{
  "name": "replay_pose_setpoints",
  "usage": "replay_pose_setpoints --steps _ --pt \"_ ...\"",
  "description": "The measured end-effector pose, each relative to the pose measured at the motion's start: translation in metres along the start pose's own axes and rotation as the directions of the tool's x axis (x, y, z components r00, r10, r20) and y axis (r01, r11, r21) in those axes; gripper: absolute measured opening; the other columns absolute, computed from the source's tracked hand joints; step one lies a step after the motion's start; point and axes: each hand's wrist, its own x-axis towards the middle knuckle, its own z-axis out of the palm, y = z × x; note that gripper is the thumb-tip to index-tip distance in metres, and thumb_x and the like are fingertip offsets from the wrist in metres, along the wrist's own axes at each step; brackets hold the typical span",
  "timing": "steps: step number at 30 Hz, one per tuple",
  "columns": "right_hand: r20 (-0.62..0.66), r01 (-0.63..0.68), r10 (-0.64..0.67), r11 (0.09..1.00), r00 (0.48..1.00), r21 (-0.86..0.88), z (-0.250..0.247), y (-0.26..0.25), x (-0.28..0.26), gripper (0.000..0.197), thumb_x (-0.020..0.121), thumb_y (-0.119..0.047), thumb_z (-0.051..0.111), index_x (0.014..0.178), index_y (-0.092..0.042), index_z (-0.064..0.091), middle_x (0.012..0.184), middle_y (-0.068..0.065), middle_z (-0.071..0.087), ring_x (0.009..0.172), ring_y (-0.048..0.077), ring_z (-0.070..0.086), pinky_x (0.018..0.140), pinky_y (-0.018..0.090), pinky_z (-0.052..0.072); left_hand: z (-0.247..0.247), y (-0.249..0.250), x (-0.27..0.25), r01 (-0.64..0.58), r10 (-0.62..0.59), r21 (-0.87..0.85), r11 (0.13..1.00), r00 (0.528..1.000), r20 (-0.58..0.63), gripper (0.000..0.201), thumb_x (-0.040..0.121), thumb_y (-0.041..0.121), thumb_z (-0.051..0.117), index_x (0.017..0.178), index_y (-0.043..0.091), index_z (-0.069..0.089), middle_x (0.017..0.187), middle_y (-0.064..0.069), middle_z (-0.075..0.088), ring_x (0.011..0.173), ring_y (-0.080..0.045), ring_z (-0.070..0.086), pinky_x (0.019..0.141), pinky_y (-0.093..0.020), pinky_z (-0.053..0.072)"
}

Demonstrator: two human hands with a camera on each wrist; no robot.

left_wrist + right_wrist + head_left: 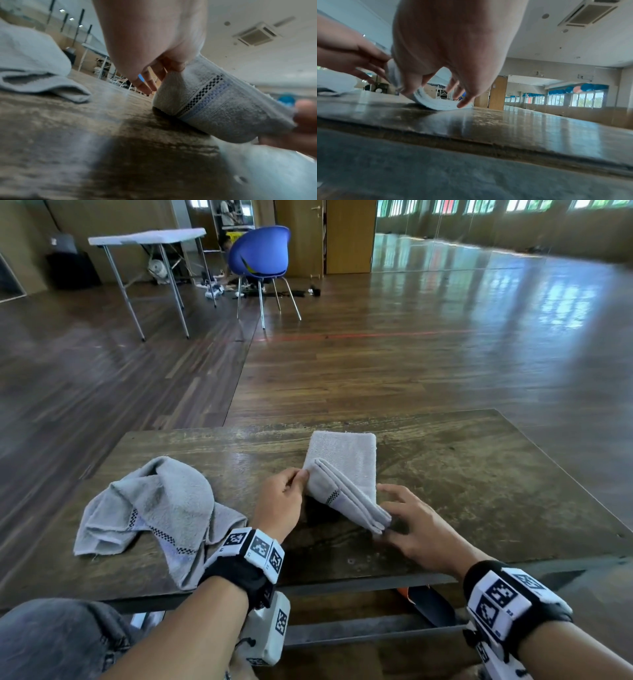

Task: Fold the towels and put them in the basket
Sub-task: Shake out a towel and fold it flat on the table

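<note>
Crumpled towel [150,508]: was heaped at lower left of frame on the table [479,474]. Left hand [279,501]: was pinched on the near-left corner of the folded towel [346,474] at centre frame, its near half lifted off the table. Right hand [416,525]: thumb and fingers were clamped on that towel's near-right corner, lower right of centre.

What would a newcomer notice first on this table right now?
Mid-table, both hands work one grey towel: the left hand pinches its raised near end, the right hand holds the other corner. A second towel lies crumpled at the left. No basket shows.
</note>
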Motion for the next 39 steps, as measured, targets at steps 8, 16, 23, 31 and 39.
replay_pose_setpoints --steps 8,16,23,31,39 --pt "-0.053 -0.160 0.189 0.924 0.981 0.348 0.010 0.001 0.019 0.014 0.095 -0.017 0.054 0.095 -0.014 0.068 0.071 0.002 0.071 0.062 0.009 0.065 0.051 0.033 0.049 -0.002 -0.016 0.002 0.154 -0.183 0.218 0.964 0.976 0.121 0.041 0.104 0.035 0.044 0.071 0.018 0.061 0.067 0.005 0.059 0.066 -0.009 0.056 0.054 -0.024 0.031" --pt "-0.185 -0.295 0.382 0.880 0.905 0.372 0.011 0.011 0.051 0.034 0.098 -0.033 0.058 0.074 -0.009 0.056 0.064 -0.007 0.057 0.049 0.003 0.049 0.049 0.021 0.037 0.018 -0.006 0.027 0.226 -0.244 0.144 0.964 0.962 0.125 0.044 0.100 0.043 0.048 0.067 0.013 0.050 0.063 -0.003 0.050 0.059 -0.017 0.048 0.058 -0.032 0.035" --pt "-0.208 -0.486 0.547 0.827 0.811 0.281 0.007 0.029 0.070 0.023 0.095 -0.029 0.056 0.089 -0.007 0.060 0.083 0.003 0.065 0.071 0.018 0.056 0.062 0.033 0.044 0.048 -0.010 0.047 0.193 -0.234 0.249 0.949 0.962 0.144 0.033 0.098 0.037 0.053 0.097 0.005 0.060 0.078 -0.002 0.054 0.067 -0.017 0.049 0.062 -0.032 0.039" --pt "-0.200 -0.570 0.613 0.787 0.764 0.237 0.004 0.029 0.079 0.027 0.094 -0.036 0.052 0.087 -0.010 0.059 0.090 0.005 0.068 0.075 0.023 0.070 0.067 0.041 0.062 0.060 -0.018 0.058 0.098 -0.156 0.398 0.912 0.981 0.117 0.029 0.102 0.042 0.047 0.098 0.014 0.054 0.074 0.004 0.055 0.066 -0.019 0.054 0.062 -0.035 0.044" --pt "-0.201 -0.551 0.543 0.834 0.815 0.018 0.002 0.018 0.074 0.040 0.096 -0.036 0.046 0.130 -0.021 0.033 0.101 0.012 0.062 0.080 0.033 0.067 0.074 0.049 0.060 0.061 -0.015 0.061 0.185 -0.284 0.484 0.856 0.949 0.139 0.036 0.100 0.049 0.041 0.114 0.018 0.050 0.090 -0.002 0.065 0.081 -0.024 0.064 0.078 -0.042 0.054"
